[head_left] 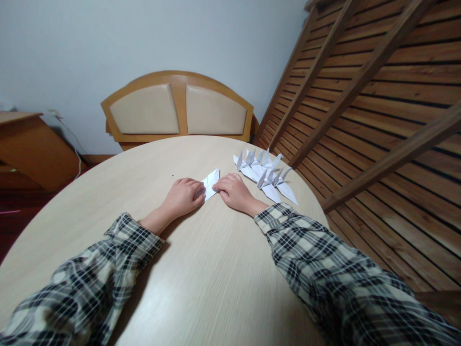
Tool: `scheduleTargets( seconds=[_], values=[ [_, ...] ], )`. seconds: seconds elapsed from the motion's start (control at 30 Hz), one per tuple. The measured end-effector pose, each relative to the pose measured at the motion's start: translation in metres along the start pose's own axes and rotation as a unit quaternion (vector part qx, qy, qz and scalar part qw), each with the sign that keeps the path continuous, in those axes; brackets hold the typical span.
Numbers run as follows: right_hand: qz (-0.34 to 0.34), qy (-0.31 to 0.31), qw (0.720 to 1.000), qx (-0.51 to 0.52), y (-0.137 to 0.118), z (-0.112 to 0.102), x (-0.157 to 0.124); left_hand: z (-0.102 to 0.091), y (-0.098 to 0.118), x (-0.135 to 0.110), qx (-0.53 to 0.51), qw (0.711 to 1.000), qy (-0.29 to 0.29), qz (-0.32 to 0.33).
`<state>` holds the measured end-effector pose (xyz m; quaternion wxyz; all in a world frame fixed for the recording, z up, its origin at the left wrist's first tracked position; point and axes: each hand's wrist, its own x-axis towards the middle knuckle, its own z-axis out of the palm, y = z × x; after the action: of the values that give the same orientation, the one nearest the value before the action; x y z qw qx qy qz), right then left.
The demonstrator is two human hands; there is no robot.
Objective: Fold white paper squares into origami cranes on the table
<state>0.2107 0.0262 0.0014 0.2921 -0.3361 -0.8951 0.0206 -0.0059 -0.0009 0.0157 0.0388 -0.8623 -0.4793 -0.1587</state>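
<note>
A partly folded piece of white paper lies on the round light-wood table, its pointed end aimed away from me. My left hand rests knuckles-up with its fingers curled and pressed on the paper's left edge. My right hand is curled the same way, fingertips pinching the paper's right side. Both forearms, in plaid sleeves, lie on the tabletop. Just right of my right hand sit several finished white paper cranes in a loose cluster.
A wooden headboard with beige padded panels leans against the wall behind the table. Slatted wooden frames lean at the right. A low wooden cabinet and a white cable stand at the left.
</note>
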Motion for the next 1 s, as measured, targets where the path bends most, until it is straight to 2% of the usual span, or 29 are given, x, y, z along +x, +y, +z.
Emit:
scheduleTargets(
  seconds=[0.57,0.77,1.0],
  values=[
    [0.014,-0.014,1.000,-0.024,0.004,0.002,0.000,-0.003,0.002,0.000,0.035,0.999,-0.006,0.026],
    [0.016,-0.019,1.000,-0.010,0.001,0.000,0.000,0.002,-0.001,0.000,0.011,1.000,0.006,0.022],
    [-0.012,-0.045,0.999,0.001,-0.006,-0.004,-0.002,0.013,-0.011,0.001,-0.050,0.998,0.031,0.031]
  ],
)
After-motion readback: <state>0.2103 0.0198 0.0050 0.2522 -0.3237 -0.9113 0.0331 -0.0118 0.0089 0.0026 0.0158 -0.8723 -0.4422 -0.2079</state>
